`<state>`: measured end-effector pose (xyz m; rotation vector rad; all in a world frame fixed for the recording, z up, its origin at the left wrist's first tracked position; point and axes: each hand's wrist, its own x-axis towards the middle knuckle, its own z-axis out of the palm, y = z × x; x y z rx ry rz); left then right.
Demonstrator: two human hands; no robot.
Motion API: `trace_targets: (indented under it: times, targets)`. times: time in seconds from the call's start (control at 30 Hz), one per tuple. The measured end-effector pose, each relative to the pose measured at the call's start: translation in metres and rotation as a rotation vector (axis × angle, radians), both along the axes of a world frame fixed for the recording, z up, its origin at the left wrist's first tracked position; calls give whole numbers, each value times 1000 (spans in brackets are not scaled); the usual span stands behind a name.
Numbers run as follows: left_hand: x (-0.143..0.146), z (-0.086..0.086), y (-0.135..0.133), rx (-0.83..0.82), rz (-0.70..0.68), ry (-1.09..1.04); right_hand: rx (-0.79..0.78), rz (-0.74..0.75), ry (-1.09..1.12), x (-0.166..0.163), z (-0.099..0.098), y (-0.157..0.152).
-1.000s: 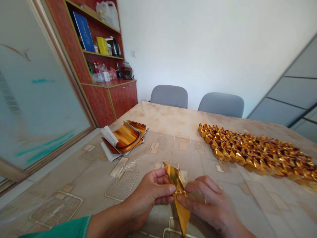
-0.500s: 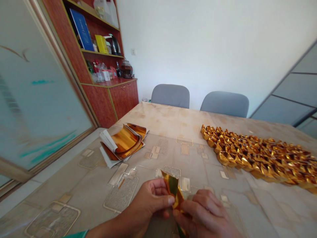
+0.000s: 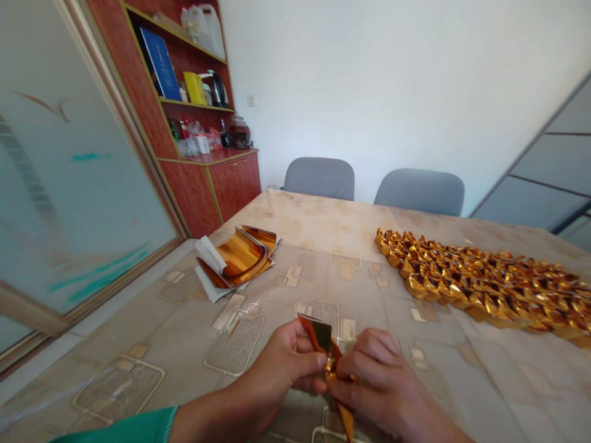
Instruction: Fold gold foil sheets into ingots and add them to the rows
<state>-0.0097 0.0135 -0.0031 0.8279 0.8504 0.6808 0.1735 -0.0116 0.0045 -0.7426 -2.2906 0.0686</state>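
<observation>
A patterned desk (image 3: 184,344) spreads before us. Our left hand (image 3: 289,363) and right hand (image 3: 378,375) are both closed, pinching a folded gold paper (image 3: 323,335) between them near its middle. Ahead and right of our hands sit rows of gold pieces (image 3: 480,283); ahead and left, a stack of gold sheets (image 3: 242,252); farther beyond, two grey chairs (image 3: 318,178).
</observation>
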Motion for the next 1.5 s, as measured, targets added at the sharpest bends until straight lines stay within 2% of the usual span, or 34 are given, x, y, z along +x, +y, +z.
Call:
trace_targets:
  times: [0.1,0.2,0.33,0.47,0.63,0.8,0.93,1.1,1.33,1.4,1.5]
  targets:
    - [4,-5,-2,38,-6,-59,-187,28,74,2,5,-4]
    - [8,-8,-5,101,21,-54,-356,-77,239,2,0,-9]
    - [10,-9,-9,178,119,-42,-438,-280,448,-2,-13,-11]
    - [10,-14,-11,159,139,-62,-503,-403,527,-4,-18,-10]
    - [11,-17,-11,126,59,-55,-591,-417,540,-3,-19,-10]
    - [9,-10,-10,86,88,-76,-827,-297,808,-3,-19,-8]
    - [5,-6,-8,62,178,-93,-740,-236,756,-1,-18,-8]
    - [2,-6,-5,94,143,-124,-770,-163,650,-2,-22,-11]
    - [6,-9,-9,102,88,-72,-741,-398,609,-6,-24,-12]
    - [6,-9,-9,106,88,-71,-730,-351,602,-7,-22,-13]
    - [4,-5,-6,104,137,-94,-753,-186,624,-8,-19,-15]
